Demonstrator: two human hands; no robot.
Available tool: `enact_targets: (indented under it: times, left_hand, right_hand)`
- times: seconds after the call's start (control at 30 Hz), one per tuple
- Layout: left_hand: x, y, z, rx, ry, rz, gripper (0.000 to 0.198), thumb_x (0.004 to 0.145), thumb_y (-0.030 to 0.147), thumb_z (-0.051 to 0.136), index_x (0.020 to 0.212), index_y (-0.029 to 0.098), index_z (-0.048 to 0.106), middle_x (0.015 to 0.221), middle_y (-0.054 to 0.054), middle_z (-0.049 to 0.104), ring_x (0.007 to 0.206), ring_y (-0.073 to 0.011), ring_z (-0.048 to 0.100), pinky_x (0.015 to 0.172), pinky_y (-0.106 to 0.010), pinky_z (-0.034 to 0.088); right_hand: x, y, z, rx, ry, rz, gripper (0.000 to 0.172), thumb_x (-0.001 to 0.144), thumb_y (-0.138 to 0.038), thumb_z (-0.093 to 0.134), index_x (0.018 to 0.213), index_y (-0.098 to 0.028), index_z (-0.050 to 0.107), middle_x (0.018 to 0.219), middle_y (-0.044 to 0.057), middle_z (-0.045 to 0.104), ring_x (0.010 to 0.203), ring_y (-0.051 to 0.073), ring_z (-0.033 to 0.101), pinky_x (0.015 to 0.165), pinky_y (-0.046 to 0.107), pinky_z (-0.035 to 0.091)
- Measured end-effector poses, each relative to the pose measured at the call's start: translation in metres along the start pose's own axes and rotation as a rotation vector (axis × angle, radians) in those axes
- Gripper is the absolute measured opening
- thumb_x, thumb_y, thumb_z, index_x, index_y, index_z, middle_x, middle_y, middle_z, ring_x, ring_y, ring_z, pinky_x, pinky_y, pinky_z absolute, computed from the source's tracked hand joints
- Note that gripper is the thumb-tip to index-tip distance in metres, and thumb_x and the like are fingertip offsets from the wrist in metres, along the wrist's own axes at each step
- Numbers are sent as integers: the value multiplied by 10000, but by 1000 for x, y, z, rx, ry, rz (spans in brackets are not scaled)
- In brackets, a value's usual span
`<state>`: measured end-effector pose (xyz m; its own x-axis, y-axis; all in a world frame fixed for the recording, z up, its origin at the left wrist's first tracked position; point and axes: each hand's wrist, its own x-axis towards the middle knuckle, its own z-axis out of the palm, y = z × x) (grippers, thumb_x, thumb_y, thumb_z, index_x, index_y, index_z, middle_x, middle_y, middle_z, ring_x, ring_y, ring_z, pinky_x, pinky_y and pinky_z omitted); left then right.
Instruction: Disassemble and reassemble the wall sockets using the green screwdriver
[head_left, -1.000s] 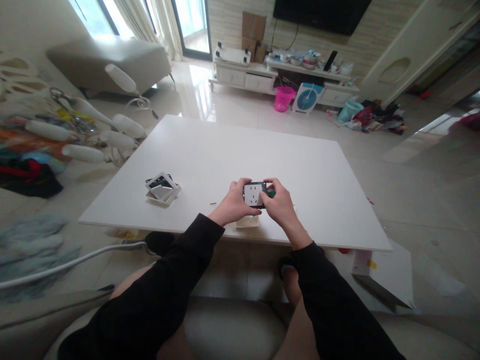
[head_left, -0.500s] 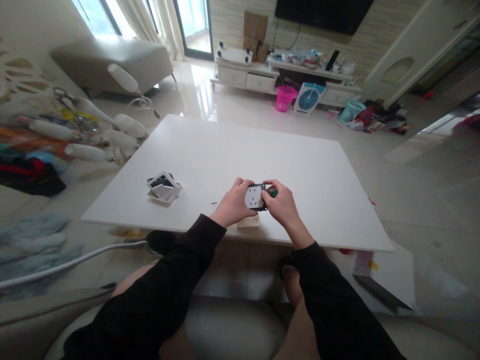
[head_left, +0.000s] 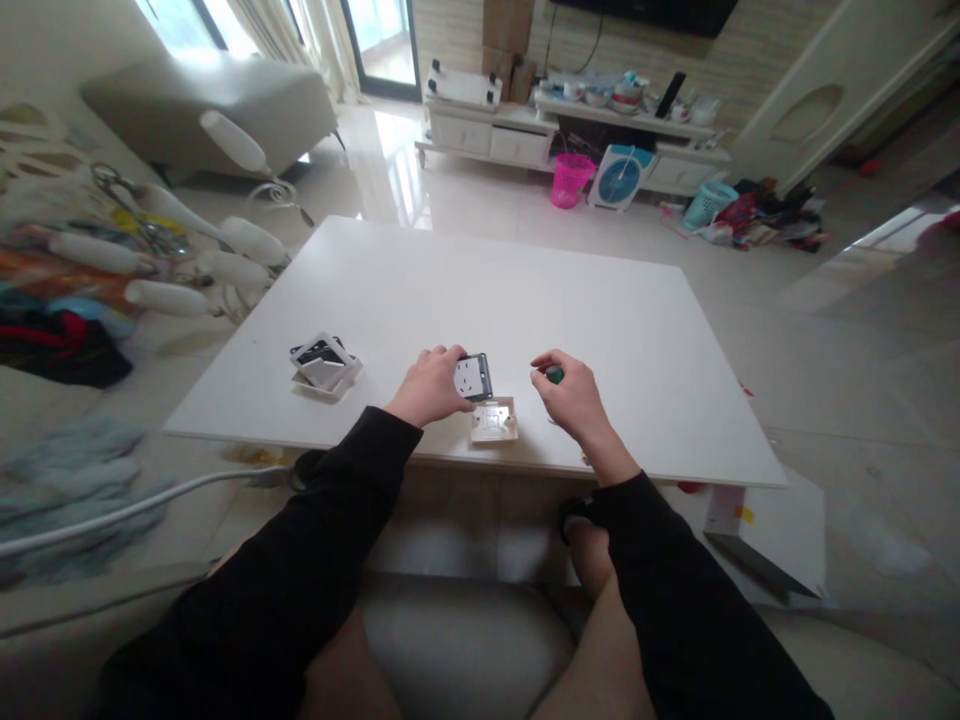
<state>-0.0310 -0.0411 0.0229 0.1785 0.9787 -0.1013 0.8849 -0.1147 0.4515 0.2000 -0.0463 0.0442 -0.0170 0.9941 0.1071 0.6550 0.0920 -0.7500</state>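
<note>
A socket with a black frame [head_left: 471,378] is pinched in the person's left hand [head_left: 429,386], just beside an open cream box [head_left: 495,423] on a white table [head_left: 487,290]. The right hand [head_left: 574,400] curls around a green object [head_left: 554,374].

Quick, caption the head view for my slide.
Over a white table, the left hand holds a socket panel near an open cream box while the right hand grips a green object.

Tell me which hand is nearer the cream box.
Left. The left hand is just left of the cream box; the right hand is farther off, to its right.
</note>
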Motion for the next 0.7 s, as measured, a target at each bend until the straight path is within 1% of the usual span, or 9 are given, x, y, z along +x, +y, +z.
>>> enact_targets:
  times: [0.1, 0.17, 0.3, 0.4, 0.5, 0.6, 0.7]
  left_hand:
    - [1, -8, 4, 42, -37, 28, 808, 612, 325, 895, 1339, 204, 565, 1243, -126, 658, 1205, -367, 555, 1007, -478, 501]
    - [-1, -7, 8, 54, -66, 68, 784, 609, 307, 887, 1316, 195, 567, 1224, -123, 667, 1190, -354, 561, 994, -456, 502]
    - [-5, 8, 17, 90, -106, 105, 705, 626, 330, 896, 1238, 169, 586, 1222, -137, 652, 1170, -342, 581, 963, -425, 509]
    - [-7, 22, 23, 149, -154, 114, 682, 634, 364, 916, 1199, 160, 593, 1256, -149, 622, 1147, -335, 603, 926, -416, 517]
    - [-8, 33, 32, 214, -193, 139, 664, 657, 397, 919, 1180, 157, 587, 1250, -148, 619, 1156, -326, 605, 922, -401, 518]
    - [-8, 37, 42, 261, -214, 155, 623, 684, 388, 906, 1168, 172, 579, 1247, -138, 623, 1159, -314, 604, 924, -394, 520]
    - [-9, 36, 49, 271, -213, 160, 574, 701, 366, 891, 1142, 177, 576, 1232, -141, 625, 1156, -322, 600, 917, -414, 526]
  right_hand:
    - [-1, 5, -4, -26, -8, -4, 111, 834, -236, 631, 872, -210, 732, 890, 49, 774, 850, 200, 693, 846, 345, 507]
    - [-3, 8, -7, -41, -9, -9, 109, 837, -241, 630, 863, -212, 732, 885, 51, 774, 853, 205, 696, 840, 348, 505]
    - [-5, 12, -11, -70, -18, -2, 110, 842, -251, 633, 864, -216, 734, 880, 51, 775, 844, 208, 693, 831, 354, 504]
    - [-5, 11, -12, -79, -26, -2, 107, 846, -248, 634, 857, -215, 736, 878, 50, 775, 835, 202, 687, 821, 348, 499]
    - [-5, 8, -10, -74, -37, -10, 105, 847, -240, 634, 854, -214, 736, 875, 45, 774, 829, 193, 678, 814, 336, 494]
    - [-5, 6, -8, -67, -56, -19, 111, 849, -234, 630, 861, -212, 737, 871, 42, 771, 813, 185, 669, 799, 326, 490]
    - [-7, 4, -8, -73, -72, -32, 114, 854, -232, 629, 862, -210, 740, 871, 42, 769, 808, 185, 667, 794, 326, 484]
